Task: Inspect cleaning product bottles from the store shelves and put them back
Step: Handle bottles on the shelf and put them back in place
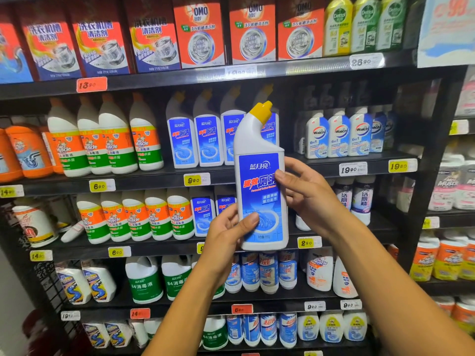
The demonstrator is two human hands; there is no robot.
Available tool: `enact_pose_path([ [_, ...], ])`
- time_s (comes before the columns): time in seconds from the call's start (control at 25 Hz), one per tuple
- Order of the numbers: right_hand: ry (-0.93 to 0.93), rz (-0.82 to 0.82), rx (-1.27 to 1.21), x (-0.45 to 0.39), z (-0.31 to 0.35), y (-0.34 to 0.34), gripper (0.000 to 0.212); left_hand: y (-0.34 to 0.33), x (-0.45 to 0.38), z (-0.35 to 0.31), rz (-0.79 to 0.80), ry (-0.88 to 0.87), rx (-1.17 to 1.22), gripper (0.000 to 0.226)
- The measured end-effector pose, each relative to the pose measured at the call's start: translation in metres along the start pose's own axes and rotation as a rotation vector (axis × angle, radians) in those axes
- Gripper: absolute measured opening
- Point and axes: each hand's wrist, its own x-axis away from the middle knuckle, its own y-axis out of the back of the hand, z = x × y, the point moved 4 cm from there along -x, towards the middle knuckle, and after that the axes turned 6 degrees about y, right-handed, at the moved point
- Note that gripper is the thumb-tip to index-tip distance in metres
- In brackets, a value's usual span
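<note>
Before the shelves (159, 176), upright toilet cleaner bottle (261, 181) held: left hand (226, 232) grips its base, right hand (305, 191) pinches its side.

Tall black store shelves (164, 176) all across, one above another, packed full. Little price tags (102, 186) along each shelf edge, mostly yellow, a few red or white. Another black rack (434, 191) on the right. A pale paper sign (447, 29) up in the top right corner. A bit of gray wall (12, 304) low on the left.
</note>
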Motion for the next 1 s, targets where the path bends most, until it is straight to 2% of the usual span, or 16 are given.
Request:
enact_pose_path([
  [0.2,-0.051,0.037,-0.025,0.001,0.001,-0.001,0.037,-0.003,0.0,-0.002,0.031,0.007,0.023,0.036],
  [0.4,-0.011,0.045,0.015,-0.001,0.007,-0.003,0.041,-0.01,-0.001,-0.006,0.038,0.04,-0.027,0.04],
  [0.48,0.008,0.009,0.033,-0.004,0.007,-0.001,0.046,-0.01,0.0,-0.01,-0.048,-0.047,-0.157,0.049],
  [0.56,0.028,-0.012,0.054,-0.006,0.007,-0.003,0.046,-0.013,0.003,-0.016,-0.154,-0.174,-0.397,0.06],
  [0.68,0.082,-0.033,0.072,-0.007,0.004,-0.012,0.035,-0.029,0.004,-0.015,-0.227,-0.204,-0.63,0.086],
  [0.76,0.127,-0.067,0.111,-0.008,0.004,-0.018,0.036,-0.029,-0.003,-0.016,-0.216,-0.23,-0.561,0.082],
  [0.84,0.162,-0.073,0.172,-0.01,0.009,-0.019,0.044,-0.019,-0.008,-0.023,-0.106,-0.222,-0.437,0.074],
  [1.0,0.052,-0.005,0.151,-0.015,0.014,-0.012,0.057,0.0,-0.01,-0.025,0.09,-0.031,-0.25,0.093],
])
